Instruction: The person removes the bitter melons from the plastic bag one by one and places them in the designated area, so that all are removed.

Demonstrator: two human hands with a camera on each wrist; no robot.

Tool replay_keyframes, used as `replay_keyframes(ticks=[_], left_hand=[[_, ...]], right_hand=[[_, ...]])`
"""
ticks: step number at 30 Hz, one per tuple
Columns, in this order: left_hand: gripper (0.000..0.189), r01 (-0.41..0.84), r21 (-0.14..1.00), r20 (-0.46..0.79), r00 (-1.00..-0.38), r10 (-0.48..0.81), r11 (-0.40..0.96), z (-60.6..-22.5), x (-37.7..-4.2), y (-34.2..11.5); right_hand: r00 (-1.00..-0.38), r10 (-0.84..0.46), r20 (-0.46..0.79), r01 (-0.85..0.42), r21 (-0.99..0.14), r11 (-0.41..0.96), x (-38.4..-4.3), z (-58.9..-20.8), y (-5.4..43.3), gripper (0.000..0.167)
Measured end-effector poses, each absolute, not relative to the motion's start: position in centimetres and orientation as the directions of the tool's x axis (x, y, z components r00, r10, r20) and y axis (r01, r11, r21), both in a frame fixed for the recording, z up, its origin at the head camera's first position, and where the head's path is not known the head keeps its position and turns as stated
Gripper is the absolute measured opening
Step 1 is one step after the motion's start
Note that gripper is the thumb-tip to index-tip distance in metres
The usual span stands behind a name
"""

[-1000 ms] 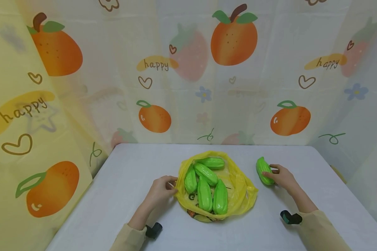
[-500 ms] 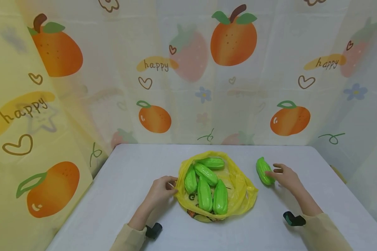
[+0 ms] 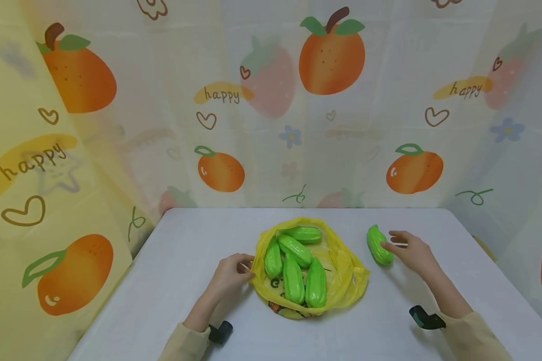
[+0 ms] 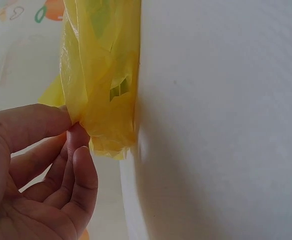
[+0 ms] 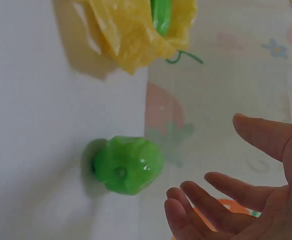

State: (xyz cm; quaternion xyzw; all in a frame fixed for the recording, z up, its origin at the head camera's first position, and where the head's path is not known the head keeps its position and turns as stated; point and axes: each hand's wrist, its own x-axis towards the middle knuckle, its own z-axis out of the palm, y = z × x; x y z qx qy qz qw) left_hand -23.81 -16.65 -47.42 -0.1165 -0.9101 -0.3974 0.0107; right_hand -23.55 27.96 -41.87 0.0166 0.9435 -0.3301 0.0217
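At far left and stretching across behind: a printed sheet [image 3: 262, 165] of oranges, strawberries, hearts and the word "happy," hung around a white counter [image 3: 189, 235]. Near left, a cream left sleeve [image 3: 185, 343] and black wrist camera [image 3: 221, 332], leading to the left hand [image 3: 229, 273], fingers [image 4: 85, 175] narrow, pinching the left rim of a yellow plastic bag [image 3: 348, 281]. Thin, limp and probably almost weightless; best held by a fold of that rim, and likely to stretch or tear under a hard tug.

At centre, inside the bag on the counter, five glossy green gourds [image 3: 293, 283]: two side by side at the near edge, one at left, one slanting across the middle, one crosswise at the far side.

To the right, outside the bag and apart from it, a lone gourd [image 3: 377, 245], lying with narrow end pointing far. Looks stiff and light, perhaps plastic, with a sheen suggesting slipperiness; best taken around the ribbed middle, thumb opposite fingers. Just beside, at right, the right hand [image 3: 413, 250], fingers [image 5: 241, 192] wide, holding nothing, not touching in the right wrist view. At near right, a second wrist camera [image 3: 426, 318] and right sleeve [image 3: 479, 336].
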Motion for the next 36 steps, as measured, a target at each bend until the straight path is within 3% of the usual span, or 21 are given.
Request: replay_keyframes(ticks=[12, 36], left_hand=[[0.035, 0.221, 0.725, 0.115, -0.973, 0.202, 0.652, -47.7, -23.7, -16.6], [0.035, 0.219, 0.726, 0.112, -0.973, 0.202, 0.652, -47.7, -23.9, -16.6]], right_hand=[[-0.999, -0.025, -0.026, 0.0, -0.674, 0.739, -21.8, -40.2, 26.0, 0.066], [-0.987, -0.162, 0.016, -0.111, -0.795, 0.596, -21.2, -42.0, 21.1, 0.051]])
